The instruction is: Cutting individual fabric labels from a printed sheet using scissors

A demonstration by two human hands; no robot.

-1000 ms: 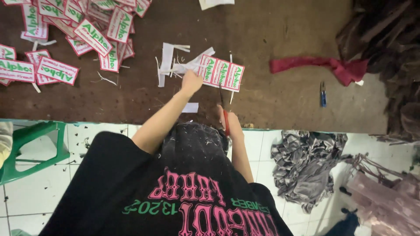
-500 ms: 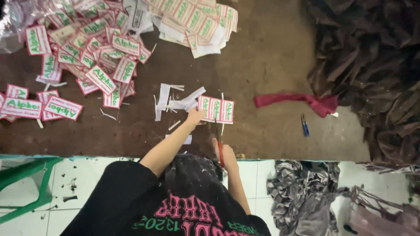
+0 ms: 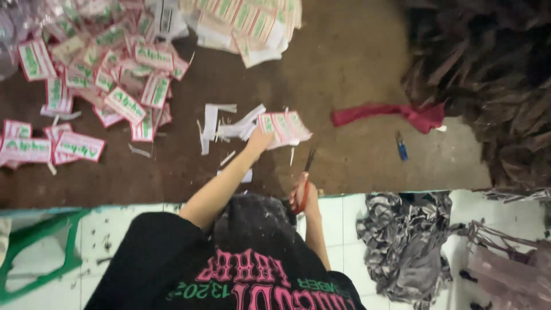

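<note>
— Item one: what do we log in the hands?

— We log the left hand (image 3: 258, 141), arm stretched over the table (image 3: 356, 69), pinching one end of a strip of labels (image 3: 285, 127). The strip is white card with red borders and green lettering, lifted just off the brown table top near its middle. The right hand (image 3: 303, 198) is closed round the red handles of the scissors (image 3: 307, 172), at the table's near edge. The blades point up toward the strip without touching it.

— Item two: loose paper beside that strip?

— We count white paper offcuts (image 3: 227, 123), narrow and plain, lying just left of the left hand.

— Item three: other labels, by place?

— We enter a heap of cut labels (image 3: 115, 74) at the upper left. They are rectangles in the same red, white and green, overlapping at all angles. A few more labels (image 3: 51, 146) lie at the far left edge. A stack of uncut sheets (image 3: 247, 23) sits at the top centre, printed in rows.

— Item four: the remainder?

— We list a red cloth strip (image 3: 390, 112) right of the hands and a small blue object (image 3: 402, 146) just below it, kind not clear. A dark heap of fabric (image 3: 488, 86) lies at the far right. Off the table, grey patterned cloth (image 3: 402, 241) lies on the white tiled floor (image 3: 344, 212), and a green stool (image 3: 40, 252) stands at the lower left.
</note>
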